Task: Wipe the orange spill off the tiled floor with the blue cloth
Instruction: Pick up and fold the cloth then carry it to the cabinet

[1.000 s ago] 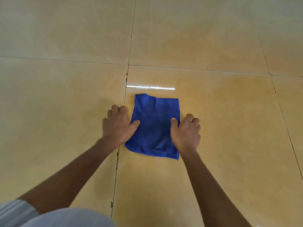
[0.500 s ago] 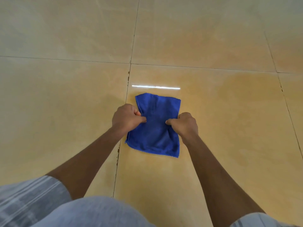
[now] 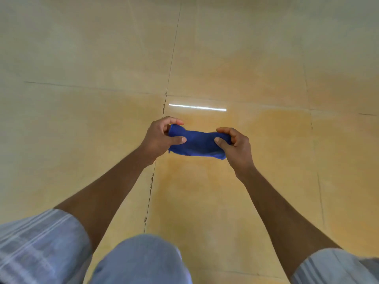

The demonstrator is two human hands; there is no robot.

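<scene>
Hands grip the blue cloth (image 3: pixel 198 144) by its two short ends, left hand (image 3: pixel 162 138) and right hand (image 3: pixel 233 145) each curled around a bunched edge, holding it above the tiled floor (image 3: pixel 82 119). Orange spill (image 3: pixel 205 181) tints the tile beneath, bounded left by a grout line (image 3: pixel 151 181).

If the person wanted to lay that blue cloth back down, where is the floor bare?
Nearly everywhere. The tile under the cloth and both hands, left hand and right hand, is bare but orange-tinted. Paler bare floor lies left of the grout line and beyond the light streak. Only the near edge is crowded, by the person's knees.
</scene>
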